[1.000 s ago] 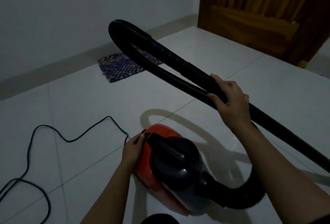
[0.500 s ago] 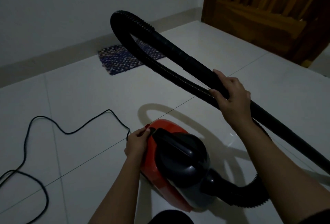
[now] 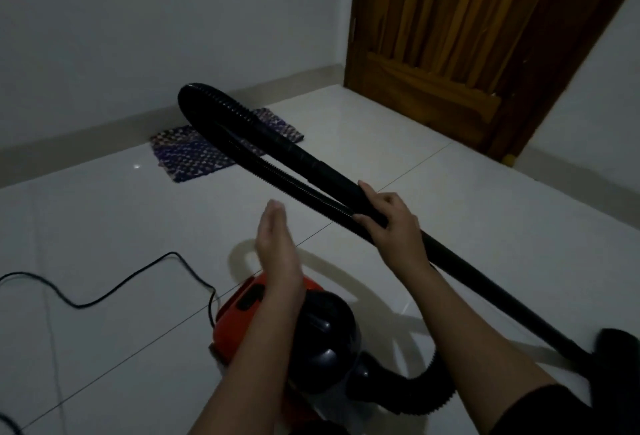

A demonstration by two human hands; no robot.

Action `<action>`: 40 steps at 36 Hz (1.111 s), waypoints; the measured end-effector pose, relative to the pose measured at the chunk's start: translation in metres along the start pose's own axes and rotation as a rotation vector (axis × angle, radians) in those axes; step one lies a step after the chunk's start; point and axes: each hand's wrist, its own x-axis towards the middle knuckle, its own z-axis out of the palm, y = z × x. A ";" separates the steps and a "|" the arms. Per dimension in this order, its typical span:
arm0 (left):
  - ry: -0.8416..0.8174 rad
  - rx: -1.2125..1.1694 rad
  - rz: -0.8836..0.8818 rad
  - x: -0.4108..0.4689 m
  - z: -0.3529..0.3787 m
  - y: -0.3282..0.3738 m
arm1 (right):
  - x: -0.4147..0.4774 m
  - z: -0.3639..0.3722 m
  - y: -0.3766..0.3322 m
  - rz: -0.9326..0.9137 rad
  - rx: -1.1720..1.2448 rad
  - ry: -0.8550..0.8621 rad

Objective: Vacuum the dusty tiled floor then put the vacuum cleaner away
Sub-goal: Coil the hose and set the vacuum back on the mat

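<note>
Setup stage, vacuuming looks not yet begun.
Right hand (image 3: 388, 223) clamped on wand (image 3: 450, 251) plus doubled-back hose (image 3: 242, 143); left hand (image 3: 277, 251) empty, fingers flat together, above the red vacuum cleaner (image 3: 242, 306) on the tiled floor (image 3: 104, 226). Floor head (image 3: 620, 348) down at right. Can't tell if motor runs. Obstacles: power cord (image 3: 138, 278) snaking left, mat (image 3: 187, 154) by wall, closed wooden door (image 3: 467, 36).
</note>
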 end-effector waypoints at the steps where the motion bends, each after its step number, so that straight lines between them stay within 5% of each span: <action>1: -0.023 -0.052 0.033 -0.010 0.016 0.003 | 0.000 -0.001 -0.001 0.003 -0.011 0.002; 13: -0.021 -0.078 0.306 -0.039 0.077 -0.015 | -0.032 -0.013 0.014 -0.135 -0.165 0.085; 18: 0.049 -0.051 0.369 -0.036 0.071 -0.022 | -0.041 -0.024 0.028 -0.211 0.026 -0.082; 22: 0.050 -0.020 0.366 -0.036 0.068 -0.026 | -0.028 -0.042 0.025 0.007 0.395 -0.227; 26: 0.058 -0.019 0.359 -0.035 0.066 -0.028 | 0.000 -0.040 0.037 0.291 0.414 -0.291; 30: 0.059 -0.047 0.374 -0.034 0.061 -0.032 | 0.028 -0.036 0.055 0.568 0.149 -0.592; 34: 0.062 -0.058 0.375 -0.037 0.058 -0.033 | 0.032 -0.029 0.069 0.601 -0.180 -0.940; 40: 0.043 -0.030 0.418 -0.042 0.061 -0.035 | 0.023 -0.034 0.074 0.555 0.064 -0.751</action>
